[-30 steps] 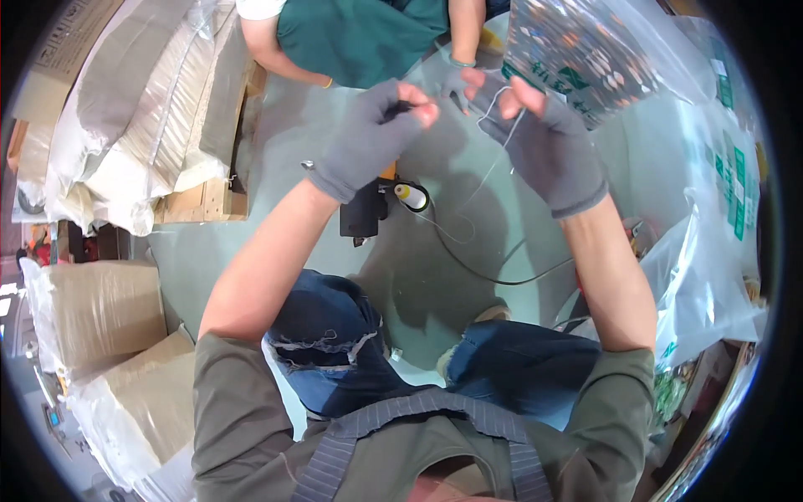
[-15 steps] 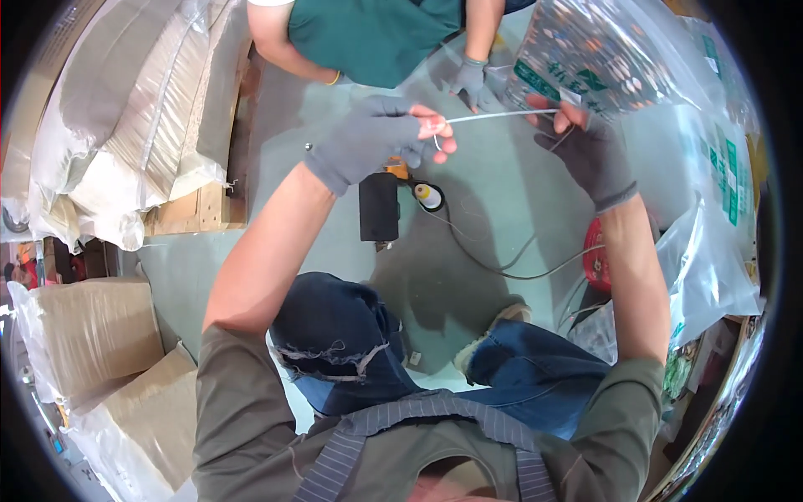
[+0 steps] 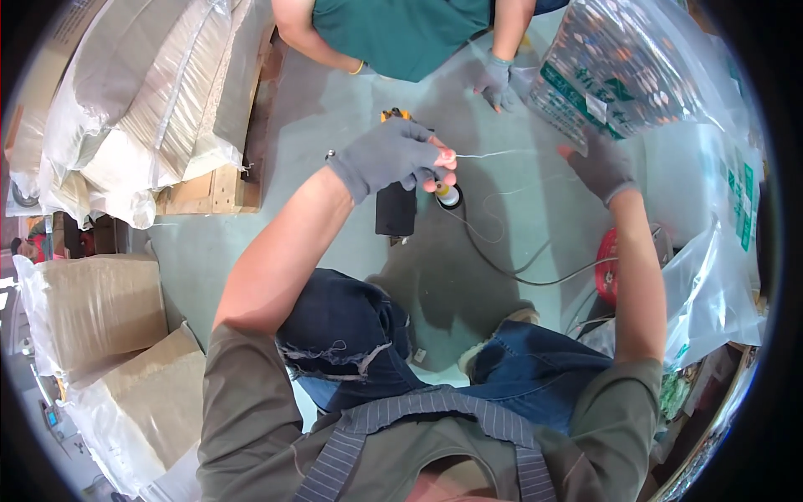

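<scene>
My left hand (image 3: 397,161), in a grey glove with bare fingertips, pinches a white thread (image 3: 493,154). The thread stretches out to the right and ends in the air before my right hand. My right hand (image 3: 604,170), gloved alike, is at the lower edge of a clear plastic bag (image 3: 619,75) with green print and many small pieces inside. Its fingers are partly blurred against the bag, so their grip is unclear. Below my left hand a black and orange power tool (image 3: 396,211) lies on the floor, partly hidden, beside a small thread spool (image 3: 448,195).
Opposite, a person in a green apron (image 3: 401,38) rests a gloved hand (image 3: 495,82) near the bag. A dark cord (image 3: 502,272) runs to a red object (image 3: 606,266). Wrapped stacks on a pallet (image 3: 217,192) and cartons (image 3: 104,309) stand left; more plastic bags (image 3: 711,268) lie right.
The white thread, earlier taut between both hands, is now only in my left hand. My right hand has moved right and down toward the bag's edge. The view has shifted slightly.
</scene>
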A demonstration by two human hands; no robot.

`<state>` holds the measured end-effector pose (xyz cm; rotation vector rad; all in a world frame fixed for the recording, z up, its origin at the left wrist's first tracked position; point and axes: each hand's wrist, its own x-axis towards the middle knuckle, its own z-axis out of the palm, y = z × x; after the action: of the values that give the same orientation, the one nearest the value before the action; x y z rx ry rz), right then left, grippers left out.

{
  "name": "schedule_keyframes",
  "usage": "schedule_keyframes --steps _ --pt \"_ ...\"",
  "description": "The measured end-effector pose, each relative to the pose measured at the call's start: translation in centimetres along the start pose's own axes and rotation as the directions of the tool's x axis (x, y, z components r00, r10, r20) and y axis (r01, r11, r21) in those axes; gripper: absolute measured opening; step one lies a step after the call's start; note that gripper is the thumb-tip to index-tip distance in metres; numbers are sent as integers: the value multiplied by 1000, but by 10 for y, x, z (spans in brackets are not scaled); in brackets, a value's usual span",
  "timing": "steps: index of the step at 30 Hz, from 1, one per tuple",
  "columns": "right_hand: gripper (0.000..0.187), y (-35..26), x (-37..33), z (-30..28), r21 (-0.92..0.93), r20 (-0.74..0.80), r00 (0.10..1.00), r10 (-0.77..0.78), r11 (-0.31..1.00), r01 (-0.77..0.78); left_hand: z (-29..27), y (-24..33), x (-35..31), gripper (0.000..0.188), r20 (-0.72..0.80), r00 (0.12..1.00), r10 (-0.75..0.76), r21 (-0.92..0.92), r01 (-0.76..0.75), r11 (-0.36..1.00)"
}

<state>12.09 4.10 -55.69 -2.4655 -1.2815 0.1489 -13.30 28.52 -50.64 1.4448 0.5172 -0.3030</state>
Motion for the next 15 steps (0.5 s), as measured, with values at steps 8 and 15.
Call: schedule_keyframes --steps 8,15 --pt "31 -140 8 -5 916 244 967 -76 345 -204 3 17 3 24 -30 998 63 189 -56 980" --pt "20 -141 -4 41 920 18 980 -198 386 61 -6 20 -4 25 -109 990 94 246 -65 967"
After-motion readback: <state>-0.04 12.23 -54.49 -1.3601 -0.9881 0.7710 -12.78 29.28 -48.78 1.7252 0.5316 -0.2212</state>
